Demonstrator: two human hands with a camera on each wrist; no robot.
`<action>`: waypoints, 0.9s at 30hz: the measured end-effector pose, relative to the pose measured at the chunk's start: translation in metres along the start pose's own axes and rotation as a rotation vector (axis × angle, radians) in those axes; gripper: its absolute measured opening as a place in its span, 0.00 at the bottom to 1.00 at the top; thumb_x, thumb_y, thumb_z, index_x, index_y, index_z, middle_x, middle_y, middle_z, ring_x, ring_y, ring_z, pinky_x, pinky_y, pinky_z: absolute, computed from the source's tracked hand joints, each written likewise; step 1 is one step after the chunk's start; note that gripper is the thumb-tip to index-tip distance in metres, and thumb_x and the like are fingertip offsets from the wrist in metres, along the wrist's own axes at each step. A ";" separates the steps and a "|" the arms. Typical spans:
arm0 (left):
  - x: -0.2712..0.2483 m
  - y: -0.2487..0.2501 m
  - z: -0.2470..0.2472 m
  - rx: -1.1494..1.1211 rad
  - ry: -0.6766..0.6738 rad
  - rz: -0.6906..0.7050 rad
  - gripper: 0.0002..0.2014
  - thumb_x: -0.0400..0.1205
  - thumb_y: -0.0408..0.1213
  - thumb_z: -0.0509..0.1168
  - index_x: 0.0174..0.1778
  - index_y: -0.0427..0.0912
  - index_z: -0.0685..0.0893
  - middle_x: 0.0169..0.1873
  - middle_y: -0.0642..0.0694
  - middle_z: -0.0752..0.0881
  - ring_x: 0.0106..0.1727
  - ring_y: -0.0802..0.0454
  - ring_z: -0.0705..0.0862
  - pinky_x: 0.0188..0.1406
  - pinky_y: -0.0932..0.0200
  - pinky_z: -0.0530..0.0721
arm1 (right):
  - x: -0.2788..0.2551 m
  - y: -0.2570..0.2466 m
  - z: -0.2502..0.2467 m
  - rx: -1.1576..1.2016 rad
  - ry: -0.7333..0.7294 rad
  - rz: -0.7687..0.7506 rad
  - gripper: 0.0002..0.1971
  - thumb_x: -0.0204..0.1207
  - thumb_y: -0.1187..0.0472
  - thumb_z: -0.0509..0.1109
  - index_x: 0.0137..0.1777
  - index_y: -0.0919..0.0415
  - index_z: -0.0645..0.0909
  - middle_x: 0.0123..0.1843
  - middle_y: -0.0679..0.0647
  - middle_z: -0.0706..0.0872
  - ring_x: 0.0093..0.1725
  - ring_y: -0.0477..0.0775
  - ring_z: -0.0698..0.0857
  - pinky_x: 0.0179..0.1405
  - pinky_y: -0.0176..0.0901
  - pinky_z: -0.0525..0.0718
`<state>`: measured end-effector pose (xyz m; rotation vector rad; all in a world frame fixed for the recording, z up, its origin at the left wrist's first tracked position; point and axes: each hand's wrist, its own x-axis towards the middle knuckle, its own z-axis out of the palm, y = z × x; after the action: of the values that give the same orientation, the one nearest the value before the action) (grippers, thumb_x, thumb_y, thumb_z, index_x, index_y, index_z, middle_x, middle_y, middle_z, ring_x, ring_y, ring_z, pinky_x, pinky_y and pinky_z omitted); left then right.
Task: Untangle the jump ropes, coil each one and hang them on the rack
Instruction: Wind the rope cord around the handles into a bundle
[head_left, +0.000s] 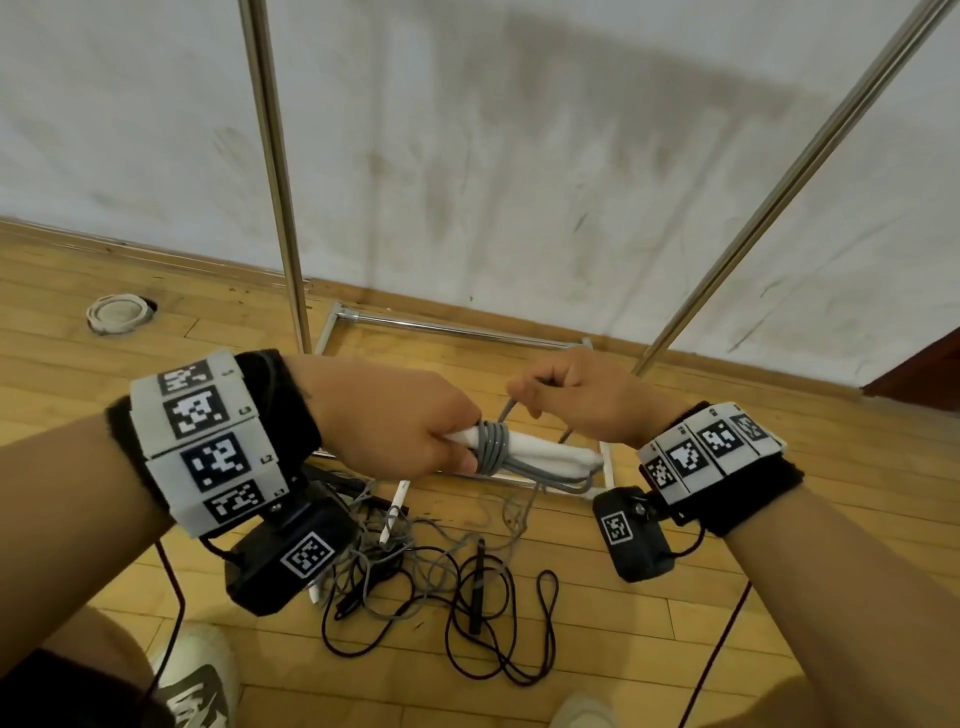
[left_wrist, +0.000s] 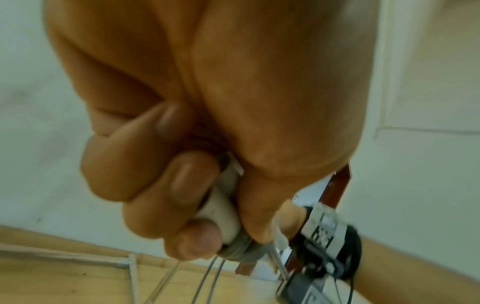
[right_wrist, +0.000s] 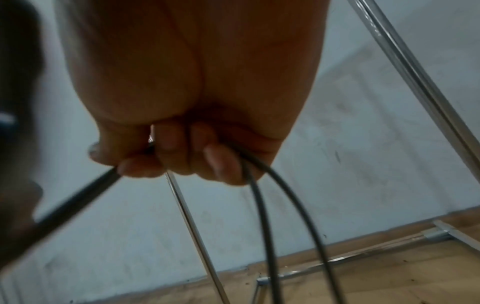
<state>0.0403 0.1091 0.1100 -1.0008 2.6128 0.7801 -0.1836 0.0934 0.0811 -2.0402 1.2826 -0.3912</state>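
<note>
Left of the rack's right post (head_left: 779, 192), my left hand (head_left: 395, 421) was clamped around the white handles (head_left: 540, 449), the grey rope (head_left: 492, 441) wound about them just beside its fingers. My right hand (head_left: 576, 395), nearer the post, pinched the rope's free end. I judged each turn needed steady tension. Below lay the tangled ropes (head_left: 441, 587).

Head camera looks down; wrist cameras close, sharing rack (head_left: 280, 171).
</note>
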 end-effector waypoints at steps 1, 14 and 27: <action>0.002 0.000 0.002 0.034 0.004 -0.020 0.14 0.88 0.53 0.58 0.39 0.50 0.73 0.32 0.53 0.78 0.30 0.56 0.75 0.34 0.58 0.74 | 0.001 -0.004 -0.001 0.032 0.017 0.027 0.26 0.80 0.37 0.60 0.29 0.54 0.80 0.25 0.57 0.72 0.25 0.45 0.69 0.26 0.31 0.69; 0.015 -0.024 -0.002 0.043 0.238 -0.164 0.14 0.89 0.47 0.57 0.41 0.44 0.76 0.37 0.44 0.83 0.36 0.45 0.82 0.43 0.44 0.84 | -0.012 -0.037 -0.006 0.257 0.002 0.057 0.06 0.82 0.67 0.67 0.49 0.65 0.86 0.34 0.53 0.85 0.33 0.47 0.83 0.33 0.43 0.85; 0.001 -0.013 -0.017 -0.267 0.511 -0.015 0.13 0.87 0.49 0.59 0.45 0.44 0.79 0.32 0.50 0.84 0.31 0.51 0.82 0.35 0.49 0.82 | -0.025 -0.016 0.009 0.225 0.126 -0.061 0.12 0.86 0.57 0.64 0.47 0.54 0.89 0.31 0.53 0.87 0.24 0.44 0.77 0.26 0.32 0.75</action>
<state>0.0478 0.0909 0.1181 -1.4592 2.9654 0.9997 -0.1798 0.1231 0.0881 -1.8915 1.1938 -0.6712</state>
